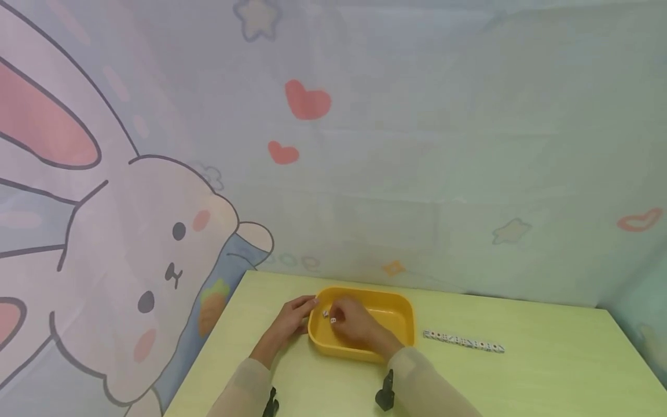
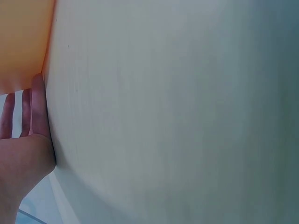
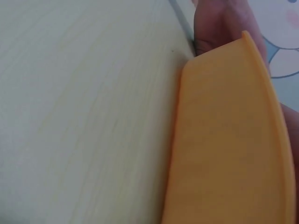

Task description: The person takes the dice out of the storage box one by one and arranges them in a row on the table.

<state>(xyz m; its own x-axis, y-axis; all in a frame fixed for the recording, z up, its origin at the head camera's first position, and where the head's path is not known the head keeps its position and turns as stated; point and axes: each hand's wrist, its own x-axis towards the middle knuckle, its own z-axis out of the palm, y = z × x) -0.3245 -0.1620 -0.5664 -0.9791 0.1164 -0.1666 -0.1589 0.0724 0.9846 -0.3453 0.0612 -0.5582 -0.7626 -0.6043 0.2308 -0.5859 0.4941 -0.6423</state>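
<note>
A yellow tray (image 1: 388, 352) sits on the table. My left hand (image 1: 288, 319) rests at its left end, fingers extended against the wall and corner; the left wrist view shows those fingers (image 2: 39, 105) straight along the tray's side (image 2: 23, 42). Inside the tray, my right hand (image 1: 356, 322) reaches down with curled fingers and pinches a small white die (image 1: 333, 319) at the fingertips. Another die (image 1: 325, 314) lies just left of it on the tray floor. The tray's outer wall (image 3: 224, 140) hides most of the right hand in the right wrist view.
To the right of the tray, a straight row of several white dice (image 1: 464, 341) lies on the pale yellow-green table (image 1: 547, 370). A printed cloth (image 1: 443, 145) with a rabbit and hearts hangs behind the table's back edge.
</note>
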